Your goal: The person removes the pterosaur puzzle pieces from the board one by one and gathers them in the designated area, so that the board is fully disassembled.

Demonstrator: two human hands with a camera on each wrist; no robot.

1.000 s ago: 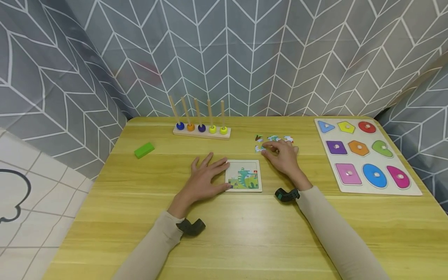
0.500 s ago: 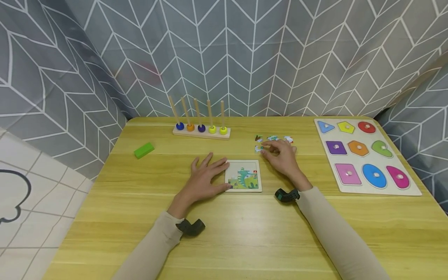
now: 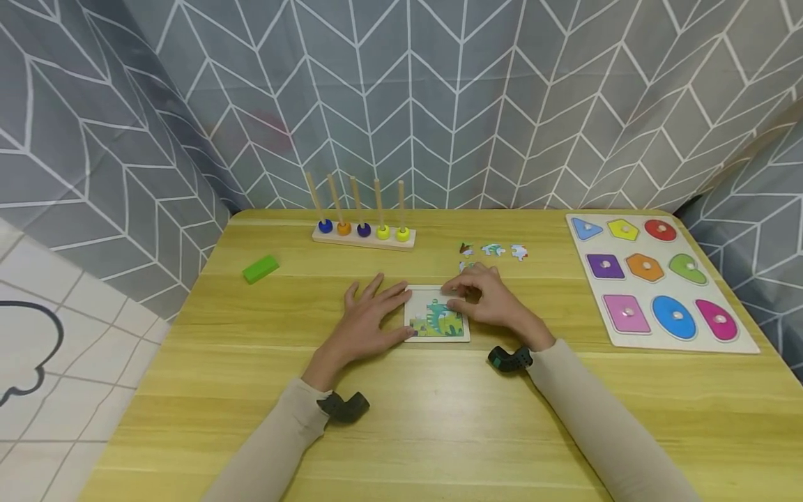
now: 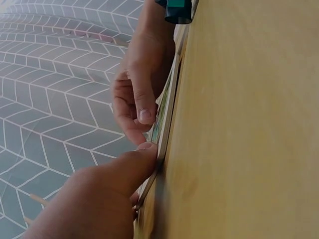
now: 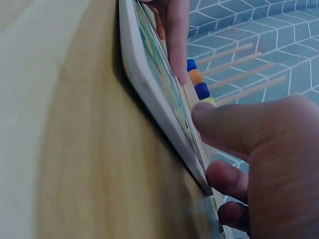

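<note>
A square dinosaur jigsaw puzzle (image 3: 436,323) lies in its pale wooden tray (image 3: 439,340) at the table's middle. My left hand (image 3: 366,321) is spread beside it, fingertips and thumb on the tray's left edge; the thumb presses that edge in the left wrist view. Over the tray's upper right is my right hand (image 3: 492,300), thumb and index finger curled toward each other as if pinching a small puzzle piece, mostly hidden by the fingers. Loose puzzle pieces (image 3: 493,249) lie behind it, one partly covered by the hand.
A wooden peg stand (image 3: 364,238) with coloured beads stands at the back left. Left of the tray lies a green block (image 3: 260,269). A knobbed shape board (image 3: 646,307) lies on the right. A grey patterned curtain (image 3: 439,104) hangs behind the table.
My right hand has come from the loose pieces toward me and left, over the tray's upper right. The back loose pieces now show more fully. My left hand stays at the tray's edge.
</note>
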